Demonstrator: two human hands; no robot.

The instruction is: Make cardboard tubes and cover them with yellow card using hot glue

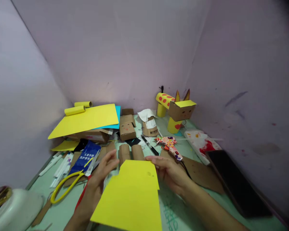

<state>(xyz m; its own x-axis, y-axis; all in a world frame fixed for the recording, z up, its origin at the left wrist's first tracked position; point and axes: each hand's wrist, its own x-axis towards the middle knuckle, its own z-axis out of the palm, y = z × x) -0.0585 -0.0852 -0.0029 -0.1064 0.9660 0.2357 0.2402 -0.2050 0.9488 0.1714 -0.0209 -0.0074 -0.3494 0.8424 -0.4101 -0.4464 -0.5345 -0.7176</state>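
A cut sheet of yellow paper (135, 195) tilts toward me at the front of the table. My right hand (170, 171) pinches its upper right corner. On the other side, my left hand (106, 170) is beside the sheet's upper left edge with its fingers apart, and I see no grip there. Just beyond the sheet lie two brown cardboard tubes (137, 152). Farther back are a small cardboard box with a drawn face (127, 131) and a black pen (149, 145). Yellow-handled scissors (67, 186) rest left of my left hand.
A cardboard animal with yellow spotted body (182, 109) stands at the back right. Yellow sheets (91, 118) and rolls are stacked back left. A dark phone-like slab (238, 183), a white paint-stained tray (202, 146), a blue packet (86, 156) and a white jar (21, 208) sit around the sides.
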